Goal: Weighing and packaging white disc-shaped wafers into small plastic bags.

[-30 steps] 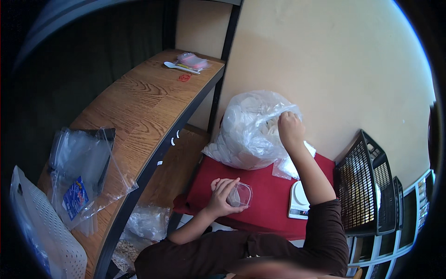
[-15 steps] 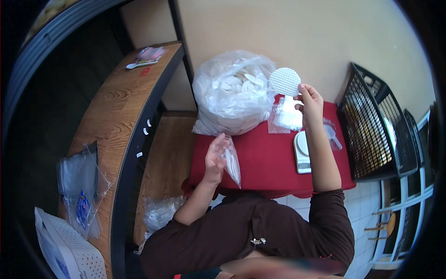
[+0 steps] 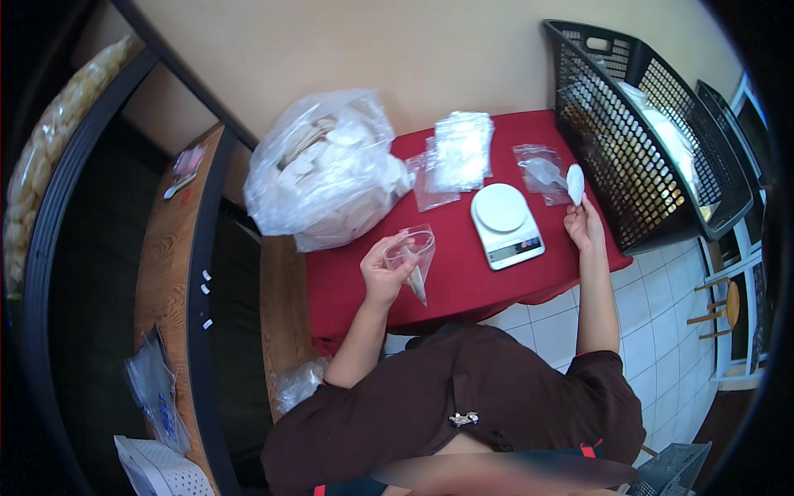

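My left hand (image 3: 379, 269) grips a small clear plastic bag (image 3: 415, 252) with an open mouth, left of a white kitchen scale (image 3: 500, 211). A white textured disc (image 3: 576, 183) is pinched in my right hand (image 3: 584, 221), right of the scale, beside a clear bag with a white scoop (image 3: 542, 172). A large translucent bag of pale round pieces (image 3: 318, 174) rests at the back left of the red-covered table (image 3: 447, 281). Stacked small clear bags (image 3: 463, 149) lie behind the scale.
A tall black mesh basket (image 3: 628, 165) stands at the right, a wooden shelf (image 3: 153, 273) runs along the left with bags and a spoon, and a white perforated basket (image 3: 161, 467) is at lower left. A wooden chair (image 3: 719, 307) stands beyond.
My right hand has drawn out a disc from the large bag and moved right. My left hand has lifted the small bag. The view has swung right.
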{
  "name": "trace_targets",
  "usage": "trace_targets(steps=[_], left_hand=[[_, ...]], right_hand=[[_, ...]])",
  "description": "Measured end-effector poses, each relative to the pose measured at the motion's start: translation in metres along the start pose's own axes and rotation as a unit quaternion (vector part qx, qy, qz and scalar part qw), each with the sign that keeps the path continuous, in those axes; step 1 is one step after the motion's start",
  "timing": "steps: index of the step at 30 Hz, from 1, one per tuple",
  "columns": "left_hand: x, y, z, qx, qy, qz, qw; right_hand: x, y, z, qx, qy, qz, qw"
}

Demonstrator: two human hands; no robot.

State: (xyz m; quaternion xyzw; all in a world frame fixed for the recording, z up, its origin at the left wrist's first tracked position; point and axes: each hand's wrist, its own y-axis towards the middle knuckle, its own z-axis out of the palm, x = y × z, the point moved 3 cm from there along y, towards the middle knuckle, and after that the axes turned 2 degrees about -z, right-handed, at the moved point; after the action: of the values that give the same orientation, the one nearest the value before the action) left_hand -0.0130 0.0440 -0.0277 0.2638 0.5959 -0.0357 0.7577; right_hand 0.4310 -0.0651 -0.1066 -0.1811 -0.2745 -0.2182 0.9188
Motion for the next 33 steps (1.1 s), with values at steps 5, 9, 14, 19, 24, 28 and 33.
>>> trace_targets(steps=[5, 9, 14, 19, 24, 28, 33], left_hand=[[-0.015, 0.066, 0.107, 0.196, 0.299, 0.159, 0.920], [0.017, 0.101, 0.169, 0.277, 0.354, 0.161, 0.879], [0.055, 0.113, 0.201, 0.371, 0.522, 0.078, 0.765], [0.068, 0.099, 0.160, 0.230, 0.502, 0.029, 0.833], [0.090, 0.035, 0.092, 0.104, 0.516, -0.006, 0.850], [0.092, -0.009, 0.061, 0.069, 0.585, -0.099, 0.802], [0.105, -0.037, 0.049, 0.029, 0.679, -0.078, 0.729]], right_hand=[[0.011, -0.006, -0.093, -0.019, -0.025, -0.030, 0.999], [0.011, -0.011, -0.092, 0.008, 0.102, -0.069, 0.992], [0.007, -0.009, -0.086, -0.017, 0.026, -0.075, 0.997], [0.009, -0.011, -0.088, -0.013, 0.037, -0.065, 0.997], [0.009, -0.009, -0.083, -0.009, 0.032, -0.065, 0.997], [0.006, -0.007, -0.087, -0.002, 0.031, -0.069, 0.997], [0.006, -0.006, -0.084, -0.003, 0.024, -0.067, 0.997]])
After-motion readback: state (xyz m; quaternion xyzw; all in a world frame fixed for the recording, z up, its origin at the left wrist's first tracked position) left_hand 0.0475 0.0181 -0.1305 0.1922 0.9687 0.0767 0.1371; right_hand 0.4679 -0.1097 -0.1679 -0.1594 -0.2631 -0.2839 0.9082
